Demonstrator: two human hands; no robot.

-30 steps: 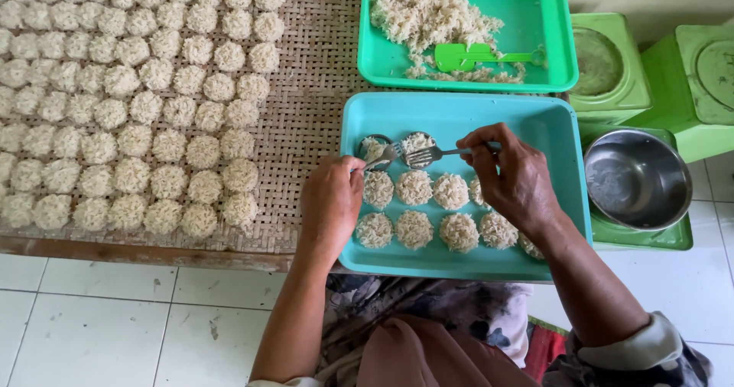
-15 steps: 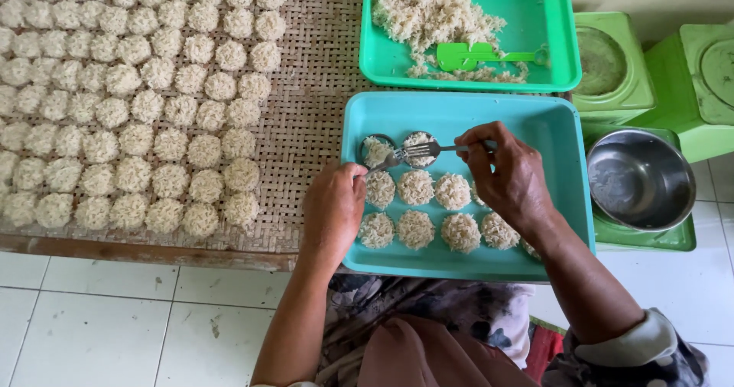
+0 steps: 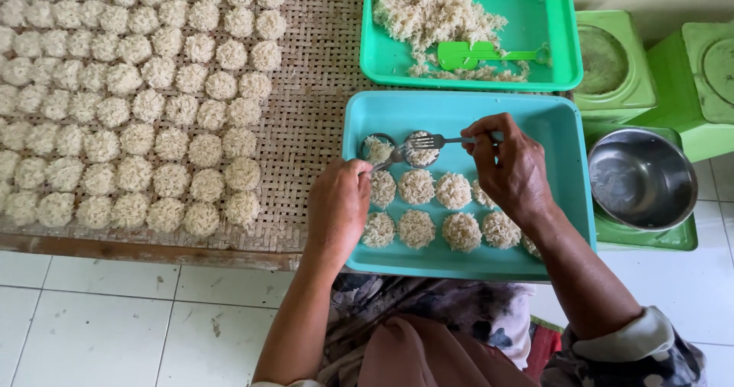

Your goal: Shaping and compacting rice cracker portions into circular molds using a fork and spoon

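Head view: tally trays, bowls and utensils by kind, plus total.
Trays: 2 (green tray, blue tray)
Metal bowl: 1
Fork: 1
Green spatula: 1
Round metal mould: 1
Total: 6

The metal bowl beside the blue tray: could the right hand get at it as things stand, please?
Probably yes. The metal bowl sits open just past the blue tray rim, on the right hand side, with nothing between them. But that hand holds a fork, so it would likely have to free its fingers first.
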